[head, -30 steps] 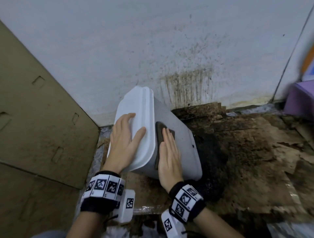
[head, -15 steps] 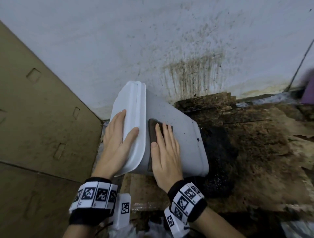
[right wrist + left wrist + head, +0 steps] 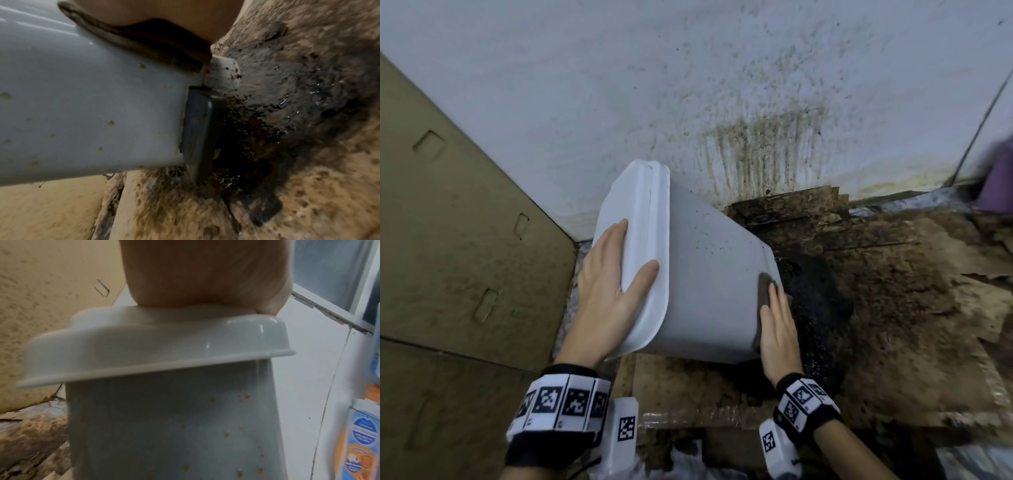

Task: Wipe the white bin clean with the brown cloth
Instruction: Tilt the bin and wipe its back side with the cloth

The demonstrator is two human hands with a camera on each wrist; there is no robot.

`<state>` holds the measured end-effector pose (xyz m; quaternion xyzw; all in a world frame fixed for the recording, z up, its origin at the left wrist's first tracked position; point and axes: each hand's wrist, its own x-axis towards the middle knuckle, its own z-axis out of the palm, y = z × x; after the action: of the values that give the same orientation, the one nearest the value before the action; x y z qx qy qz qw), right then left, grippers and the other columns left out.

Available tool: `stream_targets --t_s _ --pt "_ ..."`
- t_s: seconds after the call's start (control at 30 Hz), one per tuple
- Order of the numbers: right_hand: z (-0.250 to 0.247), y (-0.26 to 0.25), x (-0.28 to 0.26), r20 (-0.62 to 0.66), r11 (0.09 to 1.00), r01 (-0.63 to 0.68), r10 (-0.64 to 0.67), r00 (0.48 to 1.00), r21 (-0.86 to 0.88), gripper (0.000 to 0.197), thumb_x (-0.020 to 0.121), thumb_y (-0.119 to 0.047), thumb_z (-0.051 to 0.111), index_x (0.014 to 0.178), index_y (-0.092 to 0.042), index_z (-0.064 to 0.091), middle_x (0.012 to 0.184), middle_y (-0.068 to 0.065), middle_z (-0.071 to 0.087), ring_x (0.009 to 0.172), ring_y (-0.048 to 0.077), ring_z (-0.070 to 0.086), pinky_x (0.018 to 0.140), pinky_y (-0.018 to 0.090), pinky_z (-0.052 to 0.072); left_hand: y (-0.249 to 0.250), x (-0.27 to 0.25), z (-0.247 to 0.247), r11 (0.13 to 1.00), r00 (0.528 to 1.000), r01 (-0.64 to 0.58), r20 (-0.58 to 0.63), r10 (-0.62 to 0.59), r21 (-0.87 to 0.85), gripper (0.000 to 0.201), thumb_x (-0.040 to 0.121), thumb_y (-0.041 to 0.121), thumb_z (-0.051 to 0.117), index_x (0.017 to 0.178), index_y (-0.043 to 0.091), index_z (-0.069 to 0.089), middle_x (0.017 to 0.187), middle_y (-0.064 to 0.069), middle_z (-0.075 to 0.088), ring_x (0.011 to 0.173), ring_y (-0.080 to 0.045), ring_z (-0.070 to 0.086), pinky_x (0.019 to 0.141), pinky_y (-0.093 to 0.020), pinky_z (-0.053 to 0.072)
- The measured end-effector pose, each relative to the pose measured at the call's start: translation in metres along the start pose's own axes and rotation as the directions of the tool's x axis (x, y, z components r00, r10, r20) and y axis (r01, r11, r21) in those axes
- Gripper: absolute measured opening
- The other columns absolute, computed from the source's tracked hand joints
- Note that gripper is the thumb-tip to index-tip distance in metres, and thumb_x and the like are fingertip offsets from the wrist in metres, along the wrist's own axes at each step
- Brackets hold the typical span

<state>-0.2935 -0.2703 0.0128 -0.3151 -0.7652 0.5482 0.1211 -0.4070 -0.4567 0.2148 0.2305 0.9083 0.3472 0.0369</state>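
The white bin (image 3: 709,274) leans tilted on the dirty floor, lid to the left, its side dotted with brown specks (image 3: 226,433). My left hand (image 3: 613,291) lies flat on the lid (image 3: 635,240) with straight fingers and thumb spread. My right hand (image 3: 779,322) presses the brown cloth (image 3: 765,291) flat against the bin's lower side, near its base. In the right wrist view the cloth (image 3: 144,43) sits under my palm beside the bin's dark foot pedal (image 3: 197,133). Most of the cloth is hidden by the hand.
Wet black grime (image 3: 822,294) and soaked brown cardboard (image 3: 928,308) cover the floor right of the bin. A stained white wall (image 3: 756,137) stands behind. A tan cardboard panel (image 3: 448,222) rises at the left. A purple object (image 3: 1000,185) sits far right.
My right hand slid the cloth along the bin's side from just under the lid down to the base. The left hand stayed on the lid; the view shifted slightly.
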Motion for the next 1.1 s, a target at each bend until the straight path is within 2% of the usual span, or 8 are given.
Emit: stream_targets --t_s 0.1,0.23,0.37,0.47,0.57,0.67,0.93,1.1 --pt "0.001 -0.004 0.002 0.007 0.999 -0.022 0.023 1.0 -0.028 0.068 0.096 -0.044 0.013 0.161 -0.023 0.013 0.17 -0.004 0.003 0.145 -0.005 -0.004 0.121 0.02 -0.003 0.001 0.001 0.001 1.0 1.0 -0.008 -0.008 0.008 0.012 0.085 0.084 0.073 0.036 0.159 0.036 0.02 0.165 0.016 0.02 0.149 -0.004 0.015 0.125 -0.049 0.014" --pt "0.009 -0.034 -0.002 0.04 0.999 -0.016 0.018 0.999 -0.045 0.067 0.096 -0.043 0.008 0.16 -0.024 0.004 0.17 -0.004 -0.005 0.147 -0.004 -0.012 0.123 0.025 -0.008 0.002 0.001 0.001 1.0 1.0 0.001 -0.008 -0.001 0.003 0.086 0.083 0.073 0.036 0.16 0.036 0.02 0.165 0.016 0.02 0.149 -0.003 0.014 0.125 -0.05 0.014" --pt "0.019 -0.097 -0.019 0.109 0.982 0.181 -0.176 0.978 -0.045 0.068 0.095 -0.051 -0.002 0.16 -0.03 -0.001 0.168 -0.012 -0.01 0.151 -0.003 -0.016 0.126 0.031 -0.007 0.003 0.0 0.002 1.0 1.0 -0.007 -0.017 0.007 0.003 0.088 0.083 0.072 0.036 0.16 0.034 0.021 0.165 0.014 0.021 0.149 -0.003 0.014 0.125 -0.05 0.015" --pt "0.02 -0.136 -0.024 0.204 0.949 0.315 -0.313 0.927 0.027 0.062 0.1 -0.044 0.001 0.16 -0.031 -0.001 0.168 -0.014 -0.009 0.151 -0.004 -0.015 0.124 0.027 -0.007 0.0 0.0 0.002 1.0 1.0 -0.001 -0.02 0.001 0.003 0.087 0.083 0.073 0.036 0.16 0.034 0.021 0.165 0.014 0.023 0.149 -0.005 0.016 0.124 -0.05 0.016" --pt "0.017 -0.143 -0.027 0.265 0.913 0.407 -0.398 0.878 0.026 0.057 0.104 -0.041 0.007 0.16 -0.033 -0.003 0.169 -0.014 -0.008 0.152 -0.002 -0.014 0.125 0.029 -0.004 -0.002 0.001 0.001 1.0 1.0 0.003 -0.024 -0.003 0.008 0.086 0.083 0.073 0.036 0.159 0.036 0.021 0.164 0.014 0.024 0.148 -0.007 0.018 0.123 -0.051 0.018" --pt "0.015 -0.119 -0.025 0.177 0.885 0.465 -0.454 0.873 -0.02 0.056 0.106 -0.044 0.012 0.161 -0.036 0.002 0.169 -0.016 -0.003 0.153 -0.003 -0.007 0.125 0.03 0.002 -0.001 0.001 0.002 1.0 1.0 -0.005 -0.026 0.005 0.004 0.084 0.083 0.073 0.037 0.158 0.037 0.022 0.163 0.015 0.024 0.148 -0.007 0.018 0.123 -0.052 0.018" --pt "-0.001 0.002 -0.002 0.019 0.987 0.154 -0.153 0.988 -0.052 0.061 0.099 -0.055 0.009 0.158 -0.039 0.01 0.169 -0.015 0.005 0.154 -0.001 -0.002 0.127 0.041 0.011 -0.005 0.001 -0.001 1.0 1.0 0.005 -0.021 -0.005 -0.026 0.081 0.083 0.073 0.039 0.156 0.041 0.024 0.16 0.017 0.028 0.144 -0.007 0.021 0.12 -0.048 0.02" --pt "-0.001 0.009 0.0 -0.02 1.0 0.015 -0.015 1.0 0.024 0.061 0.099 -0.048 0.019 0.159 -0.033 0.019 0.168 -0.011 0.01 0.149 -0.002 0.004 0.124 0.027 0.004 -0.003 0.001 0.0 1.0 1.0 -0.012 -0.021 0.011 -0.019 0.08 0.084 0.072 0.039 0.156 0.041 0.025 0.159 0.019 0.028 0.144 -0.004 0.021 0.119 -0.044 0.02"
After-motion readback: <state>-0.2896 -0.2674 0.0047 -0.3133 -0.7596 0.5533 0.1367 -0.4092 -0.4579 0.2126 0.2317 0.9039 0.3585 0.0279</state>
